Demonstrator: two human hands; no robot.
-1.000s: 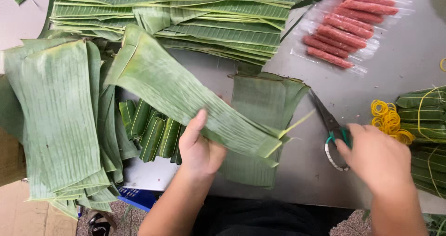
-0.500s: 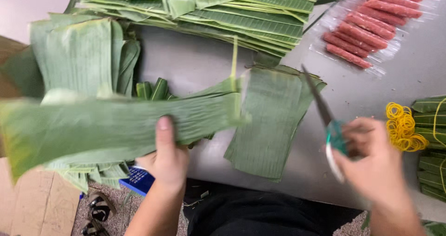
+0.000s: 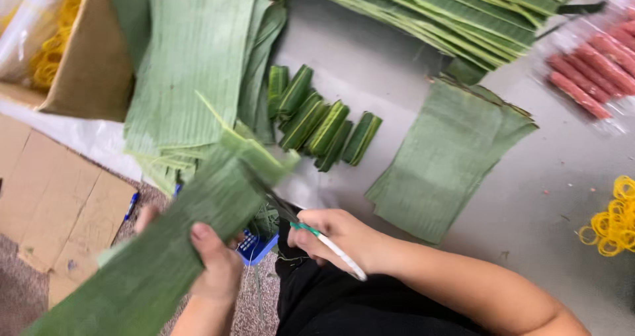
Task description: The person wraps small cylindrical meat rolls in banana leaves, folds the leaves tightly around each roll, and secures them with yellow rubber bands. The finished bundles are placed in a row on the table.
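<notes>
- Left grip: the left hand is clamped around a long banana-leaf strip, thumb on top, holding it slantwise from the lower left of the frame up toward the middle.
- Right grip: the right hand is closed through the handles of a pair of scissors, low in the middle of the frame; the blades point up-left into the strip's upper end, and I cannot tell how far apart they stand.
- The strip lies just left of the right hand, its upper end touching the blades, out over the counter edge.
- Done, as far as it shows: a stack of cut leaf squares lies right of centre, and a row of small folded leaf rolls sits above the hands.
- Left, by my judgement: the held strip looks uncut, and the pile of long leaves at upper left and more leaves along the top are whole.
- Sausages in clear wrap lie at upper right; yellow rubber bands at the right edge.
</notes>
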